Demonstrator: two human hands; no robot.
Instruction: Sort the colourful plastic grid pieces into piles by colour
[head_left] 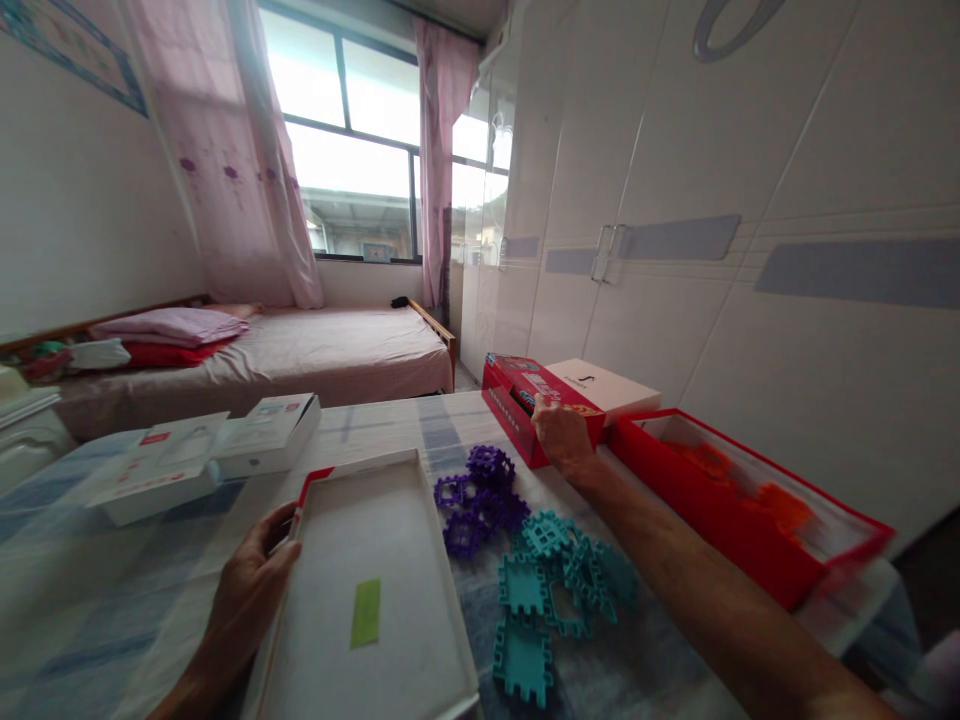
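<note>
My left hand (259, 570) is closed around the left edge of a shallow white box lid (405, 560), which lies inner side up with a green paper strip (365, 613) in it. My right hand (559, 430) is closed at a dark opening in a red printed box (510, 425). A small bluish bit shows by its fingertips, and I cannot make out what they grip. Between the hands lie a pile of purple interlocking plastic pieces (484, 505) and a pile of teal interlocking pieces (523, 585).
Right of my forearm stands an open red box (705, 520) holding orange pieces (780, 505). Behind the red printed box is a pale box (611, 385). Two white boxes (161, 465) stand at the left on the checked cloth (67, 600). Beyond are a bed (337, 345) and a wardrobe (675, 330).
</note>
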